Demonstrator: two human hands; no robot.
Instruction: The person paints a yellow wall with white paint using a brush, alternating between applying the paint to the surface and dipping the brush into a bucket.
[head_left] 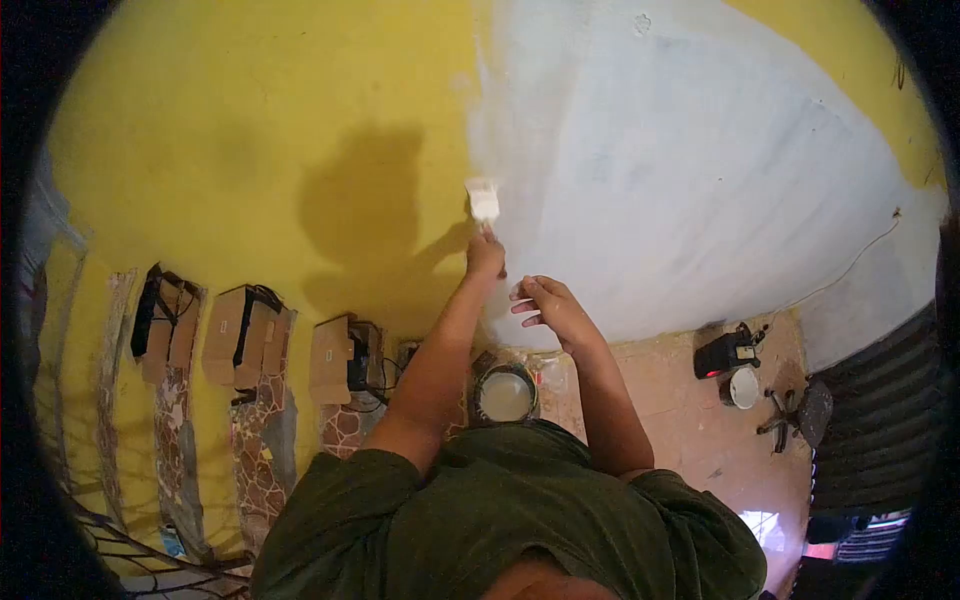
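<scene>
Overhead, left hand point(485, 256) grips brush point(483, 201) on yellow-white wall point(300, 120); right hand point(548, 306) open, empty.

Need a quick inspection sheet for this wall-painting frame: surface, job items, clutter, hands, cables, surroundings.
Surface: wall yellow on the left, white painted patch on the right.
Job's things: paintbrush with white bristles at the patch edge; open paint can on the floor below.
Clutter: cardboard boxes along the wall base; black device and white lid on the floor.
Hands: left hand grips the brush; right hand open, empty.
Cables: thin cord across the wall.
Surroundings: patterned floor.
</scene>
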